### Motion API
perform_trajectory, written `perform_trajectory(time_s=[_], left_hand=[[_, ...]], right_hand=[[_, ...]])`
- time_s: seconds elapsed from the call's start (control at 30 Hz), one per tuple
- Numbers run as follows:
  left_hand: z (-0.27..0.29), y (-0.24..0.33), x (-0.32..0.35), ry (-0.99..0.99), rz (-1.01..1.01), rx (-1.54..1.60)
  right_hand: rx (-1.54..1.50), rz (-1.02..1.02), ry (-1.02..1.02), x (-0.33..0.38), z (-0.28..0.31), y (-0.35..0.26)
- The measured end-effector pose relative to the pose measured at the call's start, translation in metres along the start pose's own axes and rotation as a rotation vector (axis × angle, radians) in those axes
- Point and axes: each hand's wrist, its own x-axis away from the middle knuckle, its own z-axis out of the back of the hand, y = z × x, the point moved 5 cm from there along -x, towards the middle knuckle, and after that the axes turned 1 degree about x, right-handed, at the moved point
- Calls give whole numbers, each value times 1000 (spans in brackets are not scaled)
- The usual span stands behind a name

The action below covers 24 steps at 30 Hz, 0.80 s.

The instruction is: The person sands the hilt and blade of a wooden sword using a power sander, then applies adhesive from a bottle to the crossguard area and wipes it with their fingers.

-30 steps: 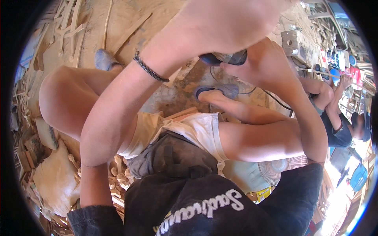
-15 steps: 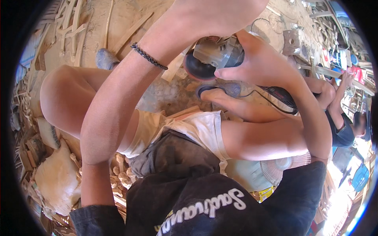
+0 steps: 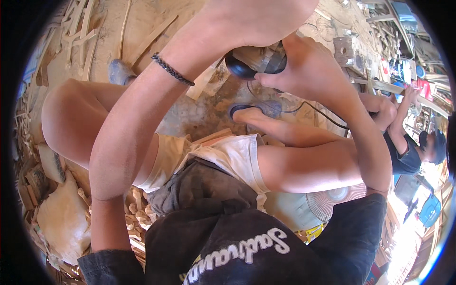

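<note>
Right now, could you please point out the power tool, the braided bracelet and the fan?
power tool (image 3: 256, 62), head view, dark rounded body
braided bracelet (image 3: 172, 70), head view, band across left wrist
fan (image 3: 335, 198), head view, round grille

A small yellow printed package (image 3: 314, 232) lies beside the fan (image 3: 335, 199), lower right.

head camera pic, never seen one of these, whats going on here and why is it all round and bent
This comes from a wide fisheye camera worn on a person's head, looking down, so straight edges curve toward the rim. The two bare arms rising from the lower edge are the wearer's own. The left hand, with a braided bracelet on its wrist, and the right hand both grip a dark power tool raised close to the camera; its cable trails off to the right. Below are the wearer's bent bare legs, light shorts and a dusty floor strewn with wood pieces. Another person sits at the right edge.
</note>
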Motion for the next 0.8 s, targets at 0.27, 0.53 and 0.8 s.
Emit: perform_trajectory(time_s=[0.27, 0.53, 0.8], left_hand=[[6, 6, -4, 17, -46, 3], [6, 5, 1, 17, 74, 105], [-2, -4, -2, 50, -92, 149]], right_hand=[[60, -108, -32, 0, 4, 8], [16, -76, -50, -4, -1, 11], [35, -69, 33, -14, -2, 23]])
